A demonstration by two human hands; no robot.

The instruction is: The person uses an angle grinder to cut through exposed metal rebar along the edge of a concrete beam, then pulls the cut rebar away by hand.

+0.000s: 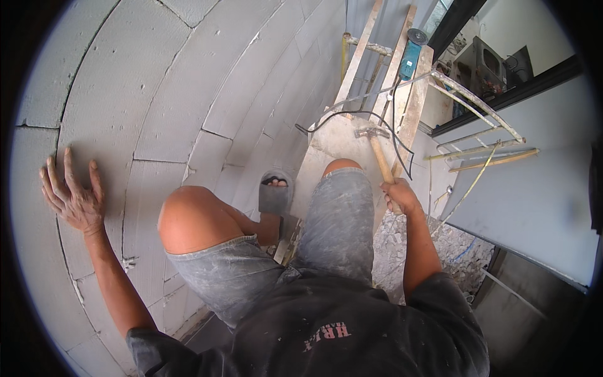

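Hammer (380, 158) in use as a held tool is sitting right of the person's right knee, its metal head pointing far and its wooden handle running near into the right hand (402, 195), whose fingers are wrapping around the handle's near end and clamping on it. Beneath the head, a pale dusty board (333, 139) is stretching away; whether the head is touching it, I cannot tell. The left hand (78, 195) is pressing on the pale block wall (169, 81) at the far left, its fingers spreading apart and gripping nothing. Both knees are bending, and a grey sandal (274, 196) is showing between them, just beside the wall. Farther off, a teal angle grinder (411, 58) is lying on wooden planks, while a black cord (344, 112) is looping across near the hammer's head. On the right, a paint-spattered metal frame (483, 108) is standing, and broken rubble (461, 251) is covering the ground nearer the person.
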